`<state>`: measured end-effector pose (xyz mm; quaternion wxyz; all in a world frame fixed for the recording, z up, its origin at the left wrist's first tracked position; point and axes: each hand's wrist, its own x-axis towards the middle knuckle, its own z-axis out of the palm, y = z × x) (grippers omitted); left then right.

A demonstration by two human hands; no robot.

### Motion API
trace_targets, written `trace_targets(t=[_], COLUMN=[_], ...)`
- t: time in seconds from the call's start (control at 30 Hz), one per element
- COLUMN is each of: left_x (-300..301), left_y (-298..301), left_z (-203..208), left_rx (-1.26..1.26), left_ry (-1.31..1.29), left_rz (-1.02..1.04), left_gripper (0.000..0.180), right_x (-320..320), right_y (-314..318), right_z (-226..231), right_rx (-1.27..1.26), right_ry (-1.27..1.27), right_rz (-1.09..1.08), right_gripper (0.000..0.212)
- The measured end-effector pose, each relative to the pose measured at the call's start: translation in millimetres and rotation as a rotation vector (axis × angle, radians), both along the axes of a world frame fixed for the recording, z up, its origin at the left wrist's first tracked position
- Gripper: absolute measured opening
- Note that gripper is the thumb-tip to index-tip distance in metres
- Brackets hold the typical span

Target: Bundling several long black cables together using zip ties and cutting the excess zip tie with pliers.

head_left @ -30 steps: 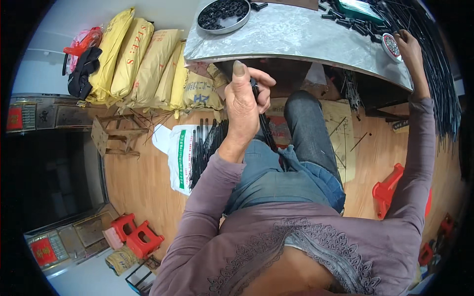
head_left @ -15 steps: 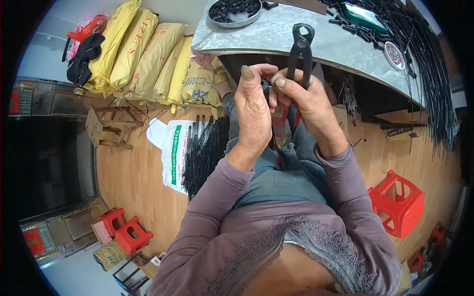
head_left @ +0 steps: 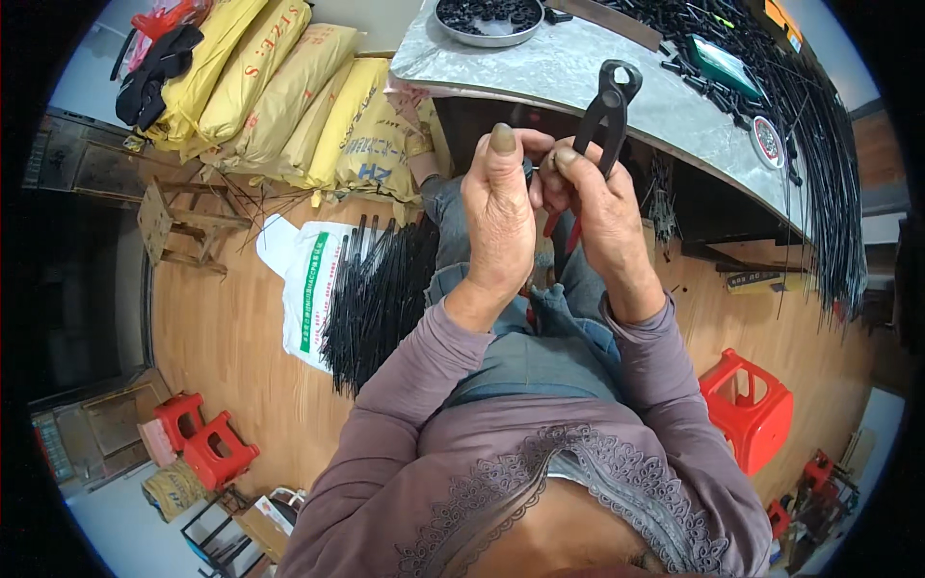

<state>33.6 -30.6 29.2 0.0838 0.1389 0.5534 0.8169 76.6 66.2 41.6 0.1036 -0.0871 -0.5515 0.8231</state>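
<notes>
My right hand (head_left: 605,214) is closed around a pair of pincers (head_left: 613,101) with black jaws and red handles, their head pointing up and away. The jaws stand clear of the hands with nothing visible between them. Close beside it, my left hand (head_left: 499,217) is curled with its thumb raised, its fingertips meeting those of my right hand. A dark rod-like piece shows only slightly between the two hands; the fingers hide most of it. Both hands are above my lap, just in front of the table edge.
Ahead stands a grey marbled table (head_left: 568,63) with a round metal tray (head_left: 491,37) of small black parts, a green box (head_left: 725,65) and long black rods (head_left: 840,217). More black rods (head_left: 381,303) lie on a white sack at left. A red stool (head_left: 761,414) stands at right.
The whole view has shifted slightly. My hands have come closer together, the pincers lean a little more to the right, and the black piece by my left hand is now more hidden.
</notes>
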Motion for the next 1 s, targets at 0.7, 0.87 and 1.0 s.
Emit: trace_targets(t=[0.7, 0.87, 1.0], left_x=[21, 9, 12], left_y=[-4, -9, -10], left_z=[8, 4, 1], left_rx=[-0.030, -0.002, -0.048], left_ry=[-0.063, -0.047, -0.068], left_rz=[-0.073, -0.065, -0.063], left_gripper=[0.068, 0.068, 0.068], right_x=[-7, 4, 1], right_y=[8, 3, -12], right_z=[-9, -3, 4], right_rx=[0.458, 0.214, 0.079], right_ry=[0.021, -0.006, -0.038], right_rz=[-0.279, -0.053, -0.119], right_gripper=[0.014, 0.016, 0.018])
